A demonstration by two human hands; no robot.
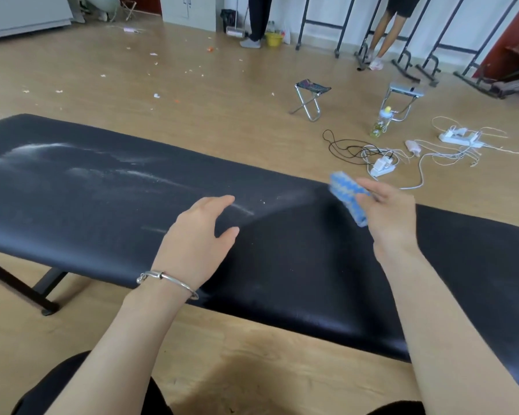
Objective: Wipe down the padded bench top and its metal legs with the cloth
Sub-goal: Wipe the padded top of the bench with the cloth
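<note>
1. The padded bench top (102,205) runs long from left to right across the view. White dusty streaks (57,151) lie over its left half, and the right half looks darker and cleaner.
2. The cloth (346,194), blue-patterned and folded, is at the far edge of the bench top, right of the middle. It is blurred, so I cannot tell whether it touches the padding.
3. The right hand (390,217) grips the cloth with its fingers curled round it. The left hand (198,238) holds nothing, its fingers spread and relaxed low over the padding.
4. The dust lies to the left of the cloth, along the bench's long axis, and the empty left hand sits between the two. The coming stroke likely has to travel leftward down that length, so the left hand would need to clear the path.
5. A metal leg (21,290) shows under the left end, well apart from the cloth. The legs are probably not yet wiped.
6. On the floor beyond stand a folding stool (310,97) and a bottle (381,122), with tangled cables (381,167) near them.
</note>
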